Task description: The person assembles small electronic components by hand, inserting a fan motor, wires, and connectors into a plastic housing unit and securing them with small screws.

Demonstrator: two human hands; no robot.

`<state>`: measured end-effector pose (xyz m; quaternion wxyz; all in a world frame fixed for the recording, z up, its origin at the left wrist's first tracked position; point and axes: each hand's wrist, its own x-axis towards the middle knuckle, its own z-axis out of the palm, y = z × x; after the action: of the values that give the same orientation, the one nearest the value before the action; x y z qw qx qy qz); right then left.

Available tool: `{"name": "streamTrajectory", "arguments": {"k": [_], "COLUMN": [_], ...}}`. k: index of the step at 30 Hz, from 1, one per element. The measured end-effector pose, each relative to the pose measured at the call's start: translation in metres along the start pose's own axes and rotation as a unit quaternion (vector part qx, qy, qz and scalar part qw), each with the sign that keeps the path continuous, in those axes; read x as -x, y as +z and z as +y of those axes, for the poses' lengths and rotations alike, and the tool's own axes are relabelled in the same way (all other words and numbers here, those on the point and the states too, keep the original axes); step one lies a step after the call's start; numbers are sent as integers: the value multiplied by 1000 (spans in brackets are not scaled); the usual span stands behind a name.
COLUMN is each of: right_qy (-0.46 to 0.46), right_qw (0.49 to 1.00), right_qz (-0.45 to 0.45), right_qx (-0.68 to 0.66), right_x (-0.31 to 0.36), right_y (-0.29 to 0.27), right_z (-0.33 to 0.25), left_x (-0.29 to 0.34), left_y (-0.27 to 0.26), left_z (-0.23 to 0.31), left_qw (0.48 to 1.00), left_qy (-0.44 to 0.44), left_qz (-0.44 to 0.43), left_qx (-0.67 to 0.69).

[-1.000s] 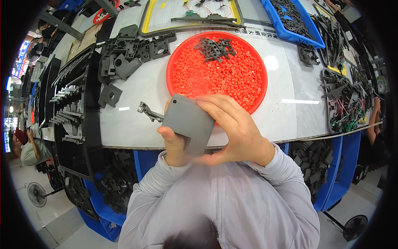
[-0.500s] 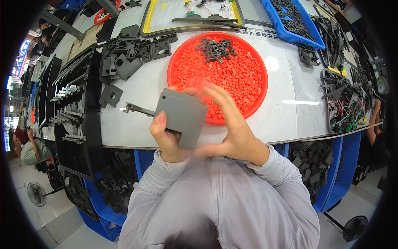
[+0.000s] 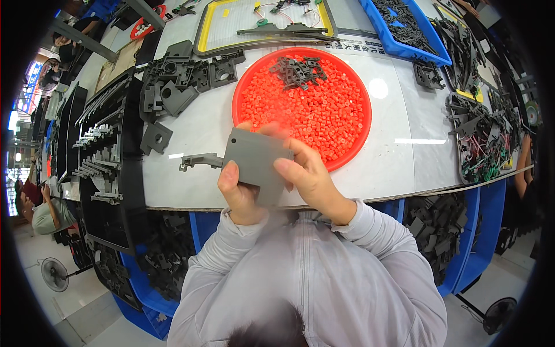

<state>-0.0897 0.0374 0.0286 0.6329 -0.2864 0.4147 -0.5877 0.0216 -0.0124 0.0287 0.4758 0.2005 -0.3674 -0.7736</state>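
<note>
A flat grey plastic plate [image 3: 257, 162], with a small hole near one corner and a notch at its lower edge, is held between both hands over the table's front edge. My left hand [image 3: 240, 194] grips its left side, thumb on the face. My right hand [image 3: 312, 176] closes on the right side, its thumb also pressed on the face; the other fingers go behind and are partly hidden. A thin dark arm-like part [image 3: 201, 161] sticks out left from behind the plate; its joint with the plate is hidden. Just beyond lies a round red tray [image 3: 236, 92] of small red caps.
Dark clips [image 3: 298, 70] lie on the red caps. Grey plastic housings [image 3: 176, 92] are heaped at the left, beside a black rack [image 3: 130, 168] of metal-ended parts. A yellow-rimmed tray [image 3: 202, 29] and a blue bin [image 3: 442, 58] stand at the back. Wired parts [image 3: 488, 150] fill the right side.
My right hand has come in from the right and closed on the plate's right side. The plate has tilted slightly and shifted a little toward me.
</note>
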Motion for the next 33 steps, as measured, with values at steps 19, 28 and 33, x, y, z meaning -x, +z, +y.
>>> {"name": "streamTrajectory", "arguments": {"k": [19, 28, 33], "right_qy": [-264, -215, -168], "right_qw": [872, 930, 945], "right_qz": [81, 5, -70], "right_qx": [405, 299, 270], "right_x": [-6, 5, 3], "right_y": [10, 8, 25], "right_z": [-7, 18, 9], "left_x": [-6, 8, 24], "left_y": [-16, -7, -21], "left_z": [-8, 6, 32], "left_qw": [949, 971, 961], "left_qy": [-123, -119, -102], "left_qz": [-3, 36, 33], "left_qx": [289, 205, 254]}}
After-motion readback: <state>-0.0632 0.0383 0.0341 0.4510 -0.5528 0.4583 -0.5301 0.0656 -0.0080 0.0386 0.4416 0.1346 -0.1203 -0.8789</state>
